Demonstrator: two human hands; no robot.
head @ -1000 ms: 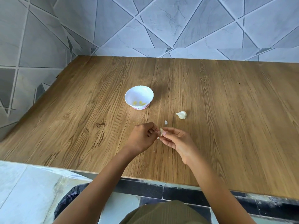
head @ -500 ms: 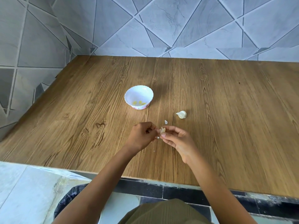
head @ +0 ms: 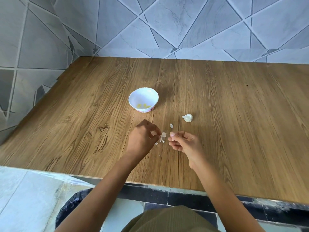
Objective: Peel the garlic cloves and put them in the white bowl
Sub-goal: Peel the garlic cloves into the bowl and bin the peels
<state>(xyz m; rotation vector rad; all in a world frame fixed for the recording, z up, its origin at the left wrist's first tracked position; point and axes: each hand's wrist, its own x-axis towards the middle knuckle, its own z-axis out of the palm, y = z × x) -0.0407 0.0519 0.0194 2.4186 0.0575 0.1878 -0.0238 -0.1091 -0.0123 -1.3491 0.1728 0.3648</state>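
The white bowl (head: 133, 97) stands mid-table with a few yellowish peeled cloves (head: 143, 106) in its bottom. An unpeeled piece of garlic (head: 187, 117) lies to the bowl's right. Nearer me, my left hand (head: 142, 139) pinches a white flake of garlic skin (head: 163, 135) at its fingertips. A small gap separates it from my right hand (head: 184, 144), whose fingers are curled with the thumb pressed to the forefinger. That hand closes round the garlic clove, which is almost wholly hidden.
Bits of skin lie on the wooden table (head: 234, 131): one flake (head: 171, 125) past the hands, crumbs (head: 161, 141) under them. Tiled walls close the back and left. A black-lined bin (head: 70, 208) sits on the floor below the table's front edge.
My hands, which met over the clove, have drawn slightly apart. The left hand has pulled a flake of skin away, and fresh crumbs lie on the table beneath.
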